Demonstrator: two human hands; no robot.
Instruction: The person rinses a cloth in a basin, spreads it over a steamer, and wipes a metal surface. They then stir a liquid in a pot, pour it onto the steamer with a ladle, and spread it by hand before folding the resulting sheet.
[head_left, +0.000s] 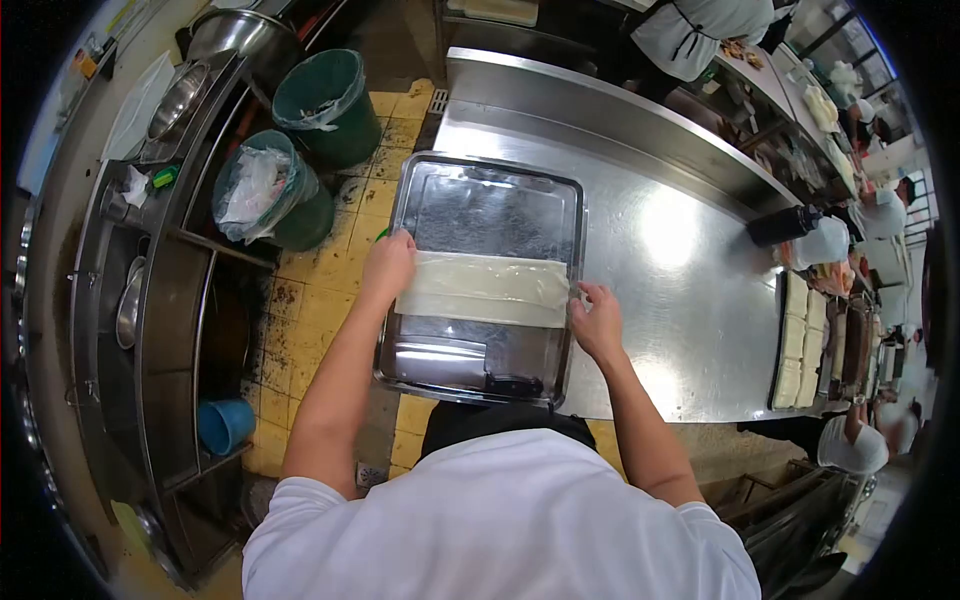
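A long, pale, folded dough sheet (485,290) with a glossy surface lies crosswise over a metal tray (490,205). My left hand (391,266) is closed on the sheet's left end, near the tray's rim. At the opposite end, my right hand (598,318) has its fingers bent around the sheet's edge; part of the fingertips is hard to make out. Closer to my body, a cleaver (440,358) with a wide blade and a black handle rests flat in the tray, apart from both hands.
The tray sits on a steel worktop (690,290). Two green bins (325,105) stand on yellow floor tiles at left, near a steel sink unit (165,380). A dark bottle (783,226) and a tray of pale blocks (800,340) are at right. Co-workers (690,38) stand beyond.
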